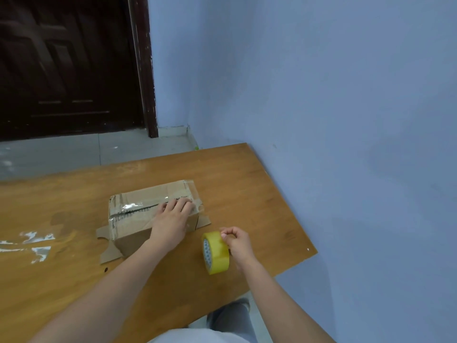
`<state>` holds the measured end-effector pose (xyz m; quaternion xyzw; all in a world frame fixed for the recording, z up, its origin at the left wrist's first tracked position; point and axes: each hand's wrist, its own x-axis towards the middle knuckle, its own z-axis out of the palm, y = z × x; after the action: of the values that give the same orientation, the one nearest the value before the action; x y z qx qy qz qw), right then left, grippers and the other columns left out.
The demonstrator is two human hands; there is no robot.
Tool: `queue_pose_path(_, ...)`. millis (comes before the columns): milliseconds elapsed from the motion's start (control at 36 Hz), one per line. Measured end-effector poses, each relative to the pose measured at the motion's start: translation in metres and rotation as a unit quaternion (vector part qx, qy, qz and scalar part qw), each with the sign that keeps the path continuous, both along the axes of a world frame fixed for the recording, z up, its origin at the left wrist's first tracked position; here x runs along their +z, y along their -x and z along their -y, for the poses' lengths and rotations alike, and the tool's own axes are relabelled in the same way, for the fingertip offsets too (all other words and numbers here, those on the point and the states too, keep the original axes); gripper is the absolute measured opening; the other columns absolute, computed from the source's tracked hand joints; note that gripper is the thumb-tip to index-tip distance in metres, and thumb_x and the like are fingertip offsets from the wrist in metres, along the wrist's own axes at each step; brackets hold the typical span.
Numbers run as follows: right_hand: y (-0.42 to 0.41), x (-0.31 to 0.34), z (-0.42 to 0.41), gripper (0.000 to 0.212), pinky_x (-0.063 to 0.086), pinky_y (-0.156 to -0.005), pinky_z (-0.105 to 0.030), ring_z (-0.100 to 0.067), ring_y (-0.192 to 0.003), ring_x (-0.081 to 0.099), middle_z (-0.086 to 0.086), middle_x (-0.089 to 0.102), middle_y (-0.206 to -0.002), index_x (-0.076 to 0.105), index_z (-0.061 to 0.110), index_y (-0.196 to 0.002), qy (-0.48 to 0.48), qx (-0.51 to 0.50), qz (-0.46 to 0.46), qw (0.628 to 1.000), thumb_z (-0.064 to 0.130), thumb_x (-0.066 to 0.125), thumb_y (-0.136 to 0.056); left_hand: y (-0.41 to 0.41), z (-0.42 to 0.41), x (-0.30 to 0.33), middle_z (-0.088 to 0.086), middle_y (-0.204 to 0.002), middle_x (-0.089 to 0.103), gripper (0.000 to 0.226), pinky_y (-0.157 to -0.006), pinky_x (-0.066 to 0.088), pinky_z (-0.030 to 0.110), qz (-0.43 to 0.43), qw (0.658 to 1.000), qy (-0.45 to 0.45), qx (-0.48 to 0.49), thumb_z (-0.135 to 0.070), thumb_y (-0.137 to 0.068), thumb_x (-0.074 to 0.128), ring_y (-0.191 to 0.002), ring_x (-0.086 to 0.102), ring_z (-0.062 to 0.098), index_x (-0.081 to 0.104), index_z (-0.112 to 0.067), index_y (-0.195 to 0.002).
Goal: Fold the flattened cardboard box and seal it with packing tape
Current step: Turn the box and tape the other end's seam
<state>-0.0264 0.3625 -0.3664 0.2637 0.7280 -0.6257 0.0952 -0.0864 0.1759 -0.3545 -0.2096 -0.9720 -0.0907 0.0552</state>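
A folded cardboard box (138, 214) stands on the wooden table (74, 280), its top seam covered with shiny clear tape. Cardboard flaps stick out flat at its bottom left and right. My left hand (173, 221) lies palm down on the right end of the box top, fingers spread over the tape. A yellow roll of packing tape (215, 252) stands on its edge to the right of the box. My right hand (237, 240) is pinched on the roll's upper right rim.
Scraps of clear tape (32, 243) are stuck to the table at the left. A blue wall runs along the table's right edge. A dark door (69, 65) and grey tiled floor lie beyond the far edge. My legs show below the near edge.
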Motion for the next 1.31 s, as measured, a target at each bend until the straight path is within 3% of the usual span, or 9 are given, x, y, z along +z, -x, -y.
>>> queue_pose_path(250,0.018,0.031,-0.014,0.028,0.042,-0.074,-0.027,-0.018,-0.089,0.057,-0.004,0.066,-0.097,0.051,0.019,-0.067,-0.112,0.031,-0.071,0.991,0.002,0.057,-0.089,-0.017,-0.02,0.018,0.004,-0.123,0.057,0.055,-0.094,0.045,0.041,-0.04,0.992,-0.122,0.001,-0.052,-0.084,0.043,-0.116,0.049,0.024,0.057,-0.011,-0.118)
queue_pose_path(389,0.027,0.047,-0.02,0.028,0.046,-0.078,-0.03,-0.018,-0.084,0.059,-0.008,0.067,-0.091,0.056,0.019,-0.067,-0.109,0.035,-0.092,0.989,-0.001,0.056,-0.087,-0.014,-0.058,0.042,0.001,-0.123,0.052,0.061,-0.092,0.042,0.031,0.168,0.967,-0.188,-0.038,-0.06,-0.088,0.043,-0.117,0.047,0.018,0.053,-0.011,-0.123)
queue_pose_path(472,0.032,0.054,-0.025,0.023,0.048,-0.08,-0.032,-0.018,-0.085,0.061,-0.007,0.069,-0.091,0.059,0.017,-0.069,-0.107,0.031,-0.097,0.989,0.002,0.059,-0.086,-0.006,-0.075,0.046,0.0,-0.09,0.055,0.028,-0.07,0.037,0.029,0.182,0.96,-0.211,-0.009,-0.038,-0.094,0.051,-0.094,0.052,0.022,0.057,-0.011,-0.092)
queue_pose_path(556,0.036,0.059,-0.032,0.017,0.046,-0.076,-0.029,-0.013,-0.08,0.059,-0.001,0.068,-0.086,0.063,0.016,-0.074,-0.104,0.024,-0.099,0.989,0.004,0.061,-0.086,0.004,-0.084,0.047,-0.007,-0.061,0.039,0.03,-0.059,0.024,0.033,0.174,0.96,-0.219,0.003,-0.026,-0.097,0.049,-0.071,0.044,0.023,0.043,-0.012,-0.07)
queue_pose_path(722,0.039,0.07,-0.049,0.022,0.042,-0.077,-0.003,-0.006,-0.101,0.058,0.001,0.066,-0.109,0.068,0.011,-0.112,-0.073,0.021,-0.11,0.991,0.011,0.057,-0.092,0.032,-0.107,0.053,0.004,-0.067,0.047,0.04,-0.057,0.028,0.034,0.197,0.957,-0.208,0.047,-0.028,-0.098,0.044,-0.067,0.046,0.027,0.032,-0.018,-0.062)
queue_pose_path(1000,0.055,0.069,-0.093,0.07,0.036,-0.11,-0.034,-0.011,-0.128,0.047,0.003,0.05,-0.134,0.022,0.02,-0.149,-0.023,0.038,-0.088,0.995,0.021,0.061,-0.091,0.085,-0.158,0.058,0.021,-0.101,0.063,0.032,-0.068,0.035,0.034,0.284,0.943,-0.163,0.067,-0.025,-0.1,0.038,-0.096,0.057,0.038,0.057,-0.001,-0.091)
queue_pose_path(1139,0.067,0.069,-0.119,0.031,0.048,-0.079,-0.017,0.001,-0.089,0.061,0.001,0.066,-0.105,0.059,0.017,-0.115,0.007,0.055,-0.1,0.993,0.022,0.067,-0.085,0.113,-0.16,0.046,0.023,-0.097,0.066,0.037,-0.075,0.049,0.035,0.361,0.89,-0.227,0.162,-0.02,-0.1,0.036,-0.089,0.063,0.036,0.06,0.007,-0.092)
queue_pose_path(1250,0.082,0.065,-0.129,0.029,0.05,-0.072,-0.02,-0.006,-0.08,0.061,0.001,0.066,-0.091,0.06,0.02,-0.102,0.023,0.104,-0.095,0.99,0.029,0.069,-0.075,0.132,-0.164,0.044,0.027,-0.09,0.063,0.03,-0.065,0.057,0.043,0.476,0.786,-0.334,0.21,-0.016,-0.101,0.035,-0.065,0.064,0.032,0.053,0.007,-0.099)
queue_pose_path(1306,0.087,0.061,-0.129,0.031,0.05,-0.071,-0.024,-0.008,-0.079,0.06,0.0,0.065,-0.091,0.058,0.021,-0.101,0.015,0.104,-0.097,0.99,0.033,0.07,-0.075,0.135,-0.167,0.045,0.024,-0.089,0.062,0.031,-0.058,0.054,0.035,0.5,0.772,-0.333,0.206,-0.023,-0.102,0.037,-0.06,0.062,0.027,0.053,0.004,-0.101)
